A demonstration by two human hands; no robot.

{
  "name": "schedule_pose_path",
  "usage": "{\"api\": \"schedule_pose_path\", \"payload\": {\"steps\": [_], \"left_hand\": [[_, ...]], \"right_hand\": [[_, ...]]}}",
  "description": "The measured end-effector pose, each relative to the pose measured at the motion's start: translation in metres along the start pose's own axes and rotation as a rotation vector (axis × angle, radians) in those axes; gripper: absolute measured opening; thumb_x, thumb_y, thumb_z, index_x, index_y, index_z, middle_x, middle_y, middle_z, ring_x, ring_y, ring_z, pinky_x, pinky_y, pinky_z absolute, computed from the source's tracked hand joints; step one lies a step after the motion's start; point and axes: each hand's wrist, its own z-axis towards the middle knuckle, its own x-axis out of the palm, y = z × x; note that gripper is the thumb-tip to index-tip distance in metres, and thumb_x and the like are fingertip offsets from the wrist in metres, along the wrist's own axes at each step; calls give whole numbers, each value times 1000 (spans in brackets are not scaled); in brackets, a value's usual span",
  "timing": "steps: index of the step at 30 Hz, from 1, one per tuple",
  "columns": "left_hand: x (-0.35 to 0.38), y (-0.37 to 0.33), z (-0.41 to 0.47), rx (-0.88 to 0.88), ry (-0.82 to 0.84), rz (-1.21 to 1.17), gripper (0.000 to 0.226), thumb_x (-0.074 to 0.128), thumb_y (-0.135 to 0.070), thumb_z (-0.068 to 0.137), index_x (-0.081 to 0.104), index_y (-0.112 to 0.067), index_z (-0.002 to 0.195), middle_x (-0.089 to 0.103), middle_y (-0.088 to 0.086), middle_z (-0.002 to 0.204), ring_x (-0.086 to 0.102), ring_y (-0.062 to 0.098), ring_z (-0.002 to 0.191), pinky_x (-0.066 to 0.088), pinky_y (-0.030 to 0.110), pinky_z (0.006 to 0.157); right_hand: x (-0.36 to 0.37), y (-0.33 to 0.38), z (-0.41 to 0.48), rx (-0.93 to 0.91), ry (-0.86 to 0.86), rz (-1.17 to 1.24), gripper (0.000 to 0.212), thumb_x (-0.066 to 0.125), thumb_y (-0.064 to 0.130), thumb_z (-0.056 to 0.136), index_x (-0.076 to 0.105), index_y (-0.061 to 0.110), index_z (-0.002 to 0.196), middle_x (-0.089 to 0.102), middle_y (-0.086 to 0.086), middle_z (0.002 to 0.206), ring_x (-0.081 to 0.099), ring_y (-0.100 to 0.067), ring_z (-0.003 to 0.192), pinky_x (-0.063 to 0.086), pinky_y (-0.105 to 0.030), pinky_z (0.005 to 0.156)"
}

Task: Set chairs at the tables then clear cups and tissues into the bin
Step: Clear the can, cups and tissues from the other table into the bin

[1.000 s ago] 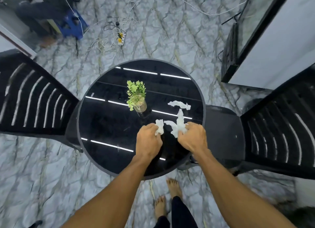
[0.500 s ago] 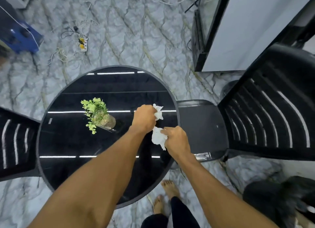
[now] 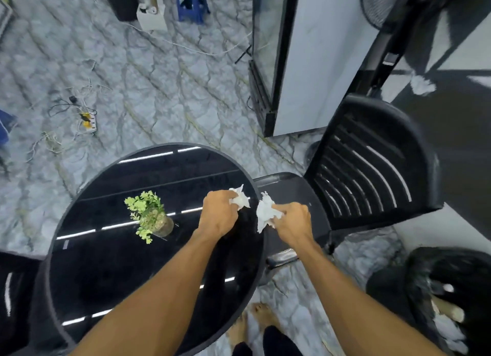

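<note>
My left hand [image 3: 219,215] grips a crumpled white tissue [image 3: 240,199] above the right side of the round black table [image 3: 111,273]. My right hand [image 3: 293,224] grips a second white tissue [image 3: 265,212] just past the table's right edge, over the seat of a black slatted chair [image 3: 372,167]. A bin lined with a black bag [image 3: 449,297] stands at the lower right with white scraps inside. Another black chair [image 3: 13,294] shows at the lower left edge.
A small potted green plant [image 3: 150,216] stands on the table. A white cabinet with a glass-fronted unit [image 3: 300,57] rises behind the right chair. A power strip and cables [image 3: 89,120] lie on the marble floor; a blue stool [image 3: 191,3] is far back. My bare feet [image 3: 249,326] are below.
Both hands gathered the tissues off the table top and lifted them. They have moved rightward toward the table's edge, and the view has swung right, bringing the bin into sight.
</note>
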Motion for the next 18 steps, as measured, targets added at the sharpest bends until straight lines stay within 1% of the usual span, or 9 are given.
{"api": "schedule_pose_path", "payload": {"steps": [2, 4, 6, 8, 10, 13, 15, 17, 18], "left_hand": [[8, -26, -6, 90, 36, -43, 18, 59, -4, 85, 76, -11, 86, 69, -3, 81, 59, 12, 73, 45, 16, 61], [25, -55, -10, 160, 80, -96, 22, 60, -5, 84, 78, -14, 93, 72, -6, 87, 65, 14, 81, 52, 24, 73], [48, -88, -15, 208, 138, -140, 24, 61, -7, 85, 78, -15, 100, 74, -5, 95, 68, 15, 87, 56, 28, 79], [75, -126, -25, 315, 219, -112, 23, 61, -10, 85, 78, -17, 99, 75, -4, 96, 67, 14, 88, 55, 30, 83], [103, -167, -43, 472, 276, -53, 19, 59, -10, 84, 76, -12, 91, 74, 0, 91, 65, 17, 87, 53, 35, 84], [151, -221, -78, 596, 393, -32, 16, 58, -7, 83, 73, -15, 82, 69, -1, 81, 60, 19, 79, 48, 30, 74], [185, -253, -101, 683, 457, 14, 19, 56, -10, 81, 64, -23, 69, 62, -6, 70, 57, 21, 70, 43, 30, 64], [218, -282, -123, 749, 522, 57, 17, 55, -16, 81, 70, -21, 77, 68, -4, 76, 61, 22, 72, 47, 30, 66], [235, -296, -135, 772, 543, 80, 19, 56, -17, 82, 75, -20, 86, 72, -3, 83, 64, 21, 77, 50, 29, 70]], "right_hand": [[-27, -13, -5, 58, -71, 95, 29, 76, 14, 80, 76, 21, 108, 50, 13, 60, 56, 0, 59, 38, -5, 47], [-58, -31, -12, 105, -143, 203, 33, 74, 11, 80, 75, 20, 111, 65, 13, 74, 68, -9, 67, 53, -14, 57], [-89, -56, -24, 154, -235, 230, 33, 76, 13, 79, 75, 23, 110, 70, 12, 78, 63, -7, 62, 53, -18, 56], [-119, -87, -42, 219, -324, 271, 28, 78, 12, 78, 76, 21, 104, 76, 2, 81, 55, -5, 60, 57, -27, 59], [-145, -123, -65, 280, -420, 299, 24, 77, 5, 78, 77, 14, 100, 76, -8, 87, 58, -6, 61, 59, -27, 63], [-179, -180, -106, 374, -554, 257, 26, 72, 3, 79, 77, 13, 103, 77, -1, 95, 69, -9, 75, 47, -5, 61], [-195, -219, -137, 449, -608, 309, 26, 70, 4, 81, 77, 14, 104, 77, 0, 91, 70, -11, 78, 50, -10, 65], [-208, -255, -167, 507, -640, 381, 24, 70, 6, 82, 78, 16, 102, 77, 1, 84, 71, -14, 76, 57, -26, 70], [-214, -272, -182, 527, -658, 399, 19, 71, 8, 82, 80, 19, 95, 75, 2, 80, 70, -14, 76, 57, -28, 70]]}}
